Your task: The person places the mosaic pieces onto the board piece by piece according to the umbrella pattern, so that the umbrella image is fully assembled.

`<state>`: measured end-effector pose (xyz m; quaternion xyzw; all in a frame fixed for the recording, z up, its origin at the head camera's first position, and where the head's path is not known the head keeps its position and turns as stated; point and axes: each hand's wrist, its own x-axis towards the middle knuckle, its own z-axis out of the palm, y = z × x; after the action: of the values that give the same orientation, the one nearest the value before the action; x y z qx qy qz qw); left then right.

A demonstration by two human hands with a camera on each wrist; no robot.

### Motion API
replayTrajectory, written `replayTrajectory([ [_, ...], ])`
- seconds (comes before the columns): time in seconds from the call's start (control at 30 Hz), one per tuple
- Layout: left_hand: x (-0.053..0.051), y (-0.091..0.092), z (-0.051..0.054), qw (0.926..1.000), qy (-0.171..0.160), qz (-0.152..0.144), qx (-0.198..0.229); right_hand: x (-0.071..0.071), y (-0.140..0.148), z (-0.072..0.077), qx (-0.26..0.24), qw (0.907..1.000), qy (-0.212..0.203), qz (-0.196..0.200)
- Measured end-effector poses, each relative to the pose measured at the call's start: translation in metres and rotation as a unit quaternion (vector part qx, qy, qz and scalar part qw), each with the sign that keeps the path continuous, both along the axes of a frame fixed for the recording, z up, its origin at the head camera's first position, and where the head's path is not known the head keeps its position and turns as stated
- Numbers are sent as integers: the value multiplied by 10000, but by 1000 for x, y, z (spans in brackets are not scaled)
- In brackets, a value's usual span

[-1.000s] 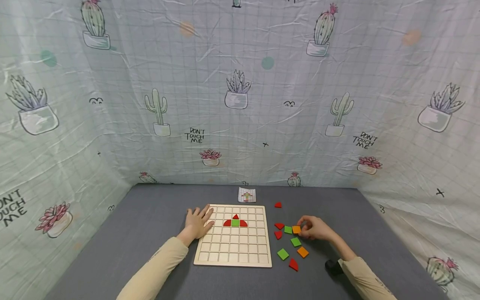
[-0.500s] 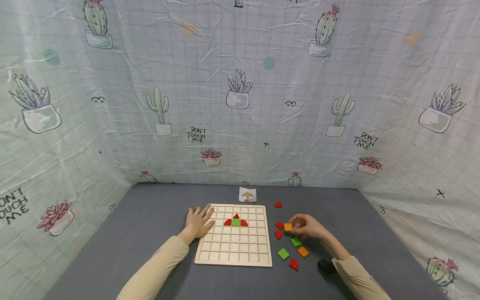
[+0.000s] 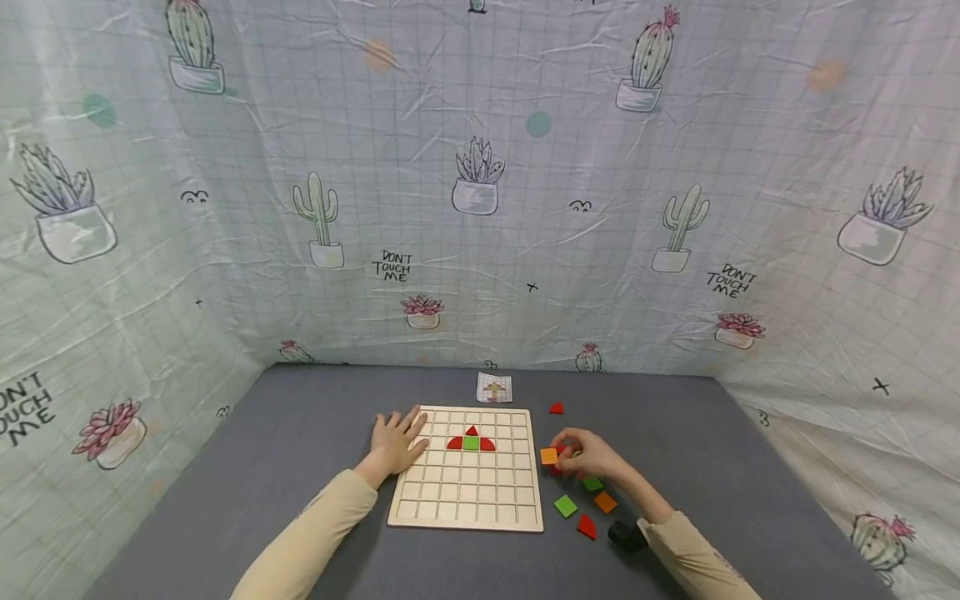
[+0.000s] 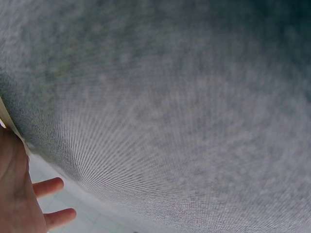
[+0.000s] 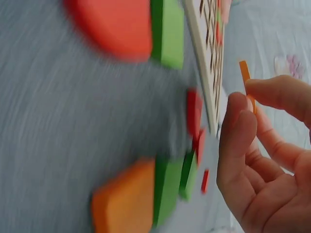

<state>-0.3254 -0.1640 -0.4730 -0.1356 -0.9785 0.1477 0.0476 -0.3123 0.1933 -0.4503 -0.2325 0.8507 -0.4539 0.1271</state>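
In the head view, my left hand (image 3: 393, 442) lies with spread, straight fingers on the upper left edge of a wooden grid board (image 3: 467, 511). My right hand (image 3: 588, 454) pinches an orange square tile (image 3: 549, 456) between thumb and fingers, just right of the board. The right wrist view shows this orange tile (image 5: 244, 73) edge-on, above the table. Set in the board are a green square tile (image 3: 471, 443), a red triangle (image 3: 472, 431) above it and red quarter-round tiles (image 3: 487, 444) on both sides. Some loose tiles are partly hidden under my right hand.
Loose tiles lie right of the board: a green square (image 3: 566, 506), an orange square (image 3: 605, 502), a red quarter-round one (image 3: 587, 527) and others. A small printed card (image 3: 494, 387) lies behind the board. A patterned curtain (image 3: 480, 275) surrounds the grey table (image 3: 322, 400).
My right hand has moved left with the orange square tile, from among the loose tiles to near the board's right edge. My left hand has stayed on the board.
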Motion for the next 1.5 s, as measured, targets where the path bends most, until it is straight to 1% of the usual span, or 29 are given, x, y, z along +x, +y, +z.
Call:
replayTrajectory([
  [0.1, 1, 0, 0, 10000, 14, 15, -11, 1, -10, 0, -137, 9997, 92, 156],
  [0.2, 2, 1, 1, 10000, 27, 22, -19, 2, -22, -2, -119, 9998, 24, 144],
  [0.23, 2, 0, 1, 10000, 29, 25, -30, 2, -27, -3, -60, 9999, -94, 8],
  [0.33, 3, 1, 2, 10000, 43, 43, -76, 3, -41, -4, -58, 9998, -186, -102],
  [0.47, 4, 2, 2, 10000, 34, 53, -73, 3, -57, -7, -133, 9996, -179, -190],
  [0.67, 4, 2, 1, 10000, 19, 35, -51, -1, -77, -15, -97, 9988, -355, -322],
  [0.73, 3, 3, 1, 10000, 15, 25, -45, -1, -83, -16, -116, 9985, -389, -358],
  [1.0, 3, 2, 0, 10000, 7, 37, -23, -1, -105, -10, -80, 9975, -406, -577],
  [1.13, 2, 2, -2, 10000, 48, 16, -82, -2, -114, -11, -141, 9968, -466, -632],
  [1.3, 1, 2, -4, 9999, 96, 12, -128, -4, -124, -13, -69, 9960, -363, -818],
  [1.5, 2, 1, 0, 9998, 117, 20, -136, -11, -133, -16, 204, 9947, -40, -1005],
])
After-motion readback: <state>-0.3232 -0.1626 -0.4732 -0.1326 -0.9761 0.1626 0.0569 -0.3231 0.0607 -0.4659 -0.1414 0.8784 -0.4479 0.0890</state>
